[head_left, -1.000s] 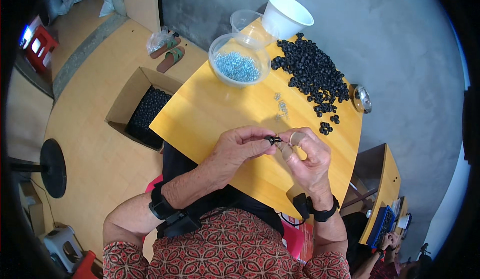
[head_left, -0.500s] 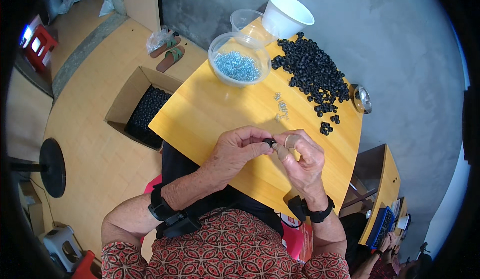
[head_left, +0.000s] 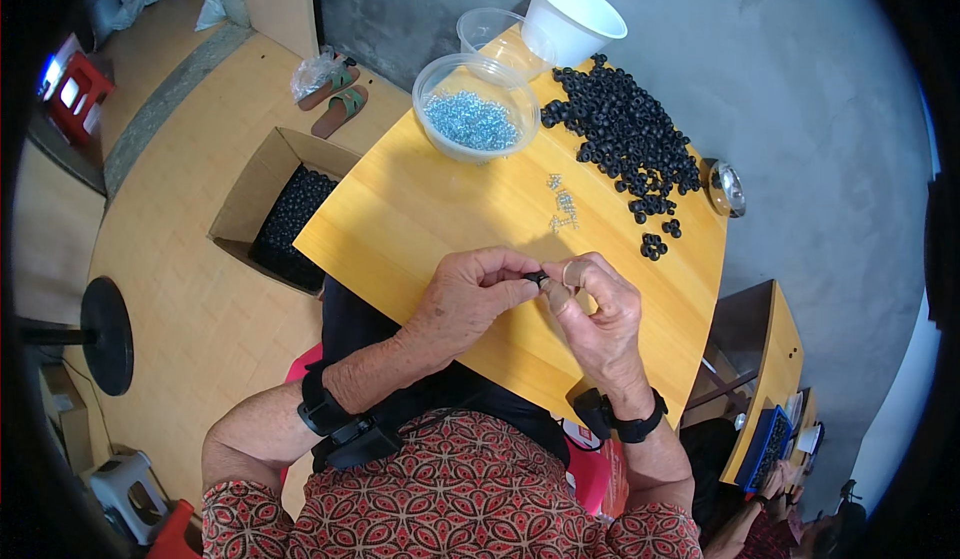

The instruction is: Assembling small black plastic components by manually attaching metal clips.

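Note:
Above the near part of the yellow table, my left hand (head_left: pixel 460 297) pinches a small round black part (head_left: pixel 535 278) between thumb and fingers. My right hand (head_left: pixel 602 321) meets it from the right, thumb and forefinger closed at the part's edge. Tan covers wrap those two fingertips. Whatever sits between the right fingertips is too small to make out. Just beyond my hands lies a little group of small clear pieces (head_left: pixel 563 206). A large heap of similar black parts (head_left: pixel 625 124) spreads over the table's far right, with a few loose ones nearer me.
A clear tub (head_left: pixel 430 131) of pale blue pieces stands at the table's far left. Behind it are another clear tub (head_left: pixel 487 27) and a white bowl (head_left: pixel 575 24). A cardboard box (head_left: pixel 240 191) of black parts sits on the floor. Another person's hands (head_left: pixel 780 481) work lower right.
My hands stay together at the black part, which has turned slightly between the fingertips. The view has shifted a little, so the table things appear slightly higher.

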`<move>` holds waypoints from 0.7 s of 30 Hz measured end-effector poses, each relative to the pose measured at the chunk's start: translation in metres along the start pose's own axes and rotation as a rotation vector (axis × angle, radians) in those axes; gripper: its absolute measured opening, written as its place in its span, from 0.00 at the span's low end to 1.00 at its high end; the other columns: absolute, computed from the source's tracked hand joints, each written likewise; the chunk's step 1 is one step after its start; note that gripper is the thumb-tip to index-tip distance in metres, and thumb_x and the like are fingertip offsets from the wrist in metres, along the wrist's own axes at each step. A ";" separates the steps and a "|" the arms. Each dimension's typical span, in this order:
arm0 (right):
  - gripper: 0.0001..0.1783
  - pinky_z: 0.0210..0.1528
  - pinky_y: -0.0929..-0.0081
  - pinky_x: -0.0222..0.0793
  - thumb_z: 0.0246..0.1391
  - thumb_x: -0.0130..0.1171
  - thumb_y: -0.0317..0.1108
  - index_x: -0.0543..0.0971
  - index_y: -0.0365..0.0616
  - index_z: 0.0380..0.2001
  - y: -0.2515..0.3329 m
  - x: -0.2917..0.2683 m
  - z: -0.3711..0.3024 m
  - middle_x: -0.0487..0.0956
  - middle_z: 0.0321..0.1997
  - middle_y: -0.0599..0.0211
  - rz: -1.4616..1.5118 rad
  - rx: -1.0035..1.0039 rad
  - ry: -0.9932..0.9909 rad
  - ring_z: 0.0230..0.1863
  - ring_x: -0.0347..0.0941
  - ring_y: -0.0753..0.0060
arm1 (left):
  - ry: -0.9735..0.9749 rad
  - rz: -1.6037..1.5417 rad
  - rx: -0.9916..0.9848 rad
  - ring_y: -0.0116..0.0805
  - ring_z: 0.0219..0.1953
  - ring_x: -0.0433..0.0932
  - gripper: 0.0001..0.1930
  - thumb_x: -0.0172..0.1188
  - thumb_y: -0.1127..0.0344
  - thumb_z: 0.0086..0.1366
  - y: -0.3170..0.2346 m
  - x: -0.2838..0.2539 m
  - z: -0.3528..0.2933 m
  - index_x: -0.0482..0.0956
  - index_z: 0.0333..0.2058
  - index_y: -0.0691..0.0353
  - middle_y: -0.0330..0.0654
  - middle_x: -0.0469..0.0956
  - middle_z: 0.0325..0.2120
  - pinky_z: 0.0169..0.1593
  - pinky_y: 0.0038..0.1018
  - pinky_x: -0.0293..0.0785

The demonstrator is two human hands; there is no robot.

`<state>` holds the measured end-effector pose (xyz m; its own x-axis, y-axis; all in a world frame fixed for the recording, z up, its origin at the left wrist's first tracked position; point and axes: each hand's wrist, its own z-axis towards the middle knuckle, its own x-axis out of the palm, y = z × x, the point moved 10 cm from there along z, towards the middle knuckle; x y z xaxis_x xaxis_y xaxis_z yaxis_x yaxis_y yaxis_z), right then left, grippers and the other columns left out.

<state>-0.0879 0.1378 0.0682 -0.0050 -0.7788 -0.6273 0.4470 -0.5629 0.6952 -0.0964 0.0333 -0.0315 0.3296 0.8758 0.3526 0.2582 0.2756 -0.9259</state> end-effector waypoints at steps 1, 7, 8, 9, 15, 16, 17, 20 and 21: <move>0.05 0.32 0.73 0.70 0.47 0.62 0.19 0.74 0.36 0.27 0.000 0.000 0.000 0.76 0.27 0.59 0.000 0.001 0.000 0.28 0.75 0.65 | 0.000 -0.001 0.000 0.23 0.42 0.77 0.11 0.59 0.73 0.64 -0.001 0.000 0.000 0.79 0.45 0.67 0.38 0.80 0.39 0.48 0.21 0.73; 0.05 0.29 0.73 0.68 0.48 0.61 0.19 0.75 0.36 0.28 0.000 0.004 -0.001 0.72 0.25 0.62 -0.005 0.027 0.023 0.25 0.70 0.67 | -0.005 -0.096 -0.010 0.22 0.37 0.76 0.11 0.60 0.69 0.64 -0.001 -0.002 0.001 0.80 0.42 0.69 0.37 0.80 0.33 0.45 0.21 0.72; 0.05 0.30 0.73 0.68 0.48 0.61 0.19 0.76 0.36 0.30 0.001 0.003 -0.001 0.73 0.25 0.61 -0.015 0.035 0.023 0.26 0.70 0.67 | 0.008 -0.171 -0.032 0.22 0.38 0.76 0.11 0.59 0.69 0.64 0.003 0.000 0.002 0.80 0.42 0.68 0.37 0.80 0.33 0.45 0.20 0.72; 0.06 0.30 0.73 0.68 0.48 0.61 0.19 0.76 0.36 0.31 0.002 0.003 -0.002 0.73 0.26 0.61 -0.025 0.043 0.023 0.27 0.71 0.67 | 0.022 -0.246 -0.054 0.22 0.38 0.76 0.11 0.59 0.69 0.64 0.005 0.002 0.002 0.81 0.42 0.68 0.37 0.80 0.34 0.45 0.20 0.72; 0.08 0.34 0.71 0.71 0.47 0.61 0.19 0.78 0.36 0.33 0.020 0.005 -0.004 0.75 0.29 0.58 -0.188 -0.085 0.015 0.30 0.74 0.63 | 0.033 -0.280 -0.038 0.23 0.38 0.76 0.10 0.60 0.70 0.64 0.005 0.001 0.001 0.80 0.42 0.68 0.37 0.80 0.34 0.46 0.20 0.72; 0.08 0.34 0.71 0.71 0.47 0.61 0.19 0.78 0.36 0.33 0.020 0.005 -0.003 0.75 0.29 0.58 -0.188 -0.086 0.015 0.30 0.74 0.63 | 0.033 -0.280 -0.038 0.23 0.38 0.76 0.10 0.60 0.70 0.64 0.004 0.001 0.001 0.80 0.42 0.68 0.37 0.80 0.34 0.46 0.20 0.72; 0.08 0.34 0.71 0.71 0.47 0.61 0.18 0.78 0.35 0.33 0.023 0.006 -0.003 0.76 0.29 0.57 -0.209 -0.103 0.019 0.30 0.75 0.62 | 0.032 -0.261 -0.033 0.23 0.38 0.76 0.10 0.60 0.70 0.63 0.003 0.001 0.001 0.80 0.42 0.68 0.37 0.80 0.34 0.46 0.20 0.72; 0.08 0.35 0.71 0.71 0.47 0.60 0.18 0.77 0.35 0.33 0.018 0.008 -0.004 0.76 0.29 0.57 -0.141 -0.022 0.023 0.31 0.76 0.61 | 0.036 -0.249 -0.030 0.23 0.38 0.76 0.10 0.61 0.70 0.63 0.005 0.001 0.002 0.80 0.42 0.68 0.37 0.80 0.33 0.46 0.20 0.72; 0.08 0.36 0.71 0.72 0.47 0.60 0.18 0.77 0.35 0.33 0.008 0.007 -0.006 0.76 0.29 0.57 -0.053 0.079 0.020 0.31 0.76 0.61 | 0.044 -0.256 -0.033 0.22 0.38 0.76 0.10 0.61 0.70 0.63 0.006 0.001 0.003 0.80 0.42 0.68 0.37 0.80 0.33 0.45 0.19 0.72</move>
<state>-0.0792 0.1295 0.0674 -0.0088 -0.7421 -0.6702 0.3748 -0.6238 0.6858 -0.0969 0.0368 -0.0368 0.2887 0.7609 0.5811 0.3680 0.4721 -0.8011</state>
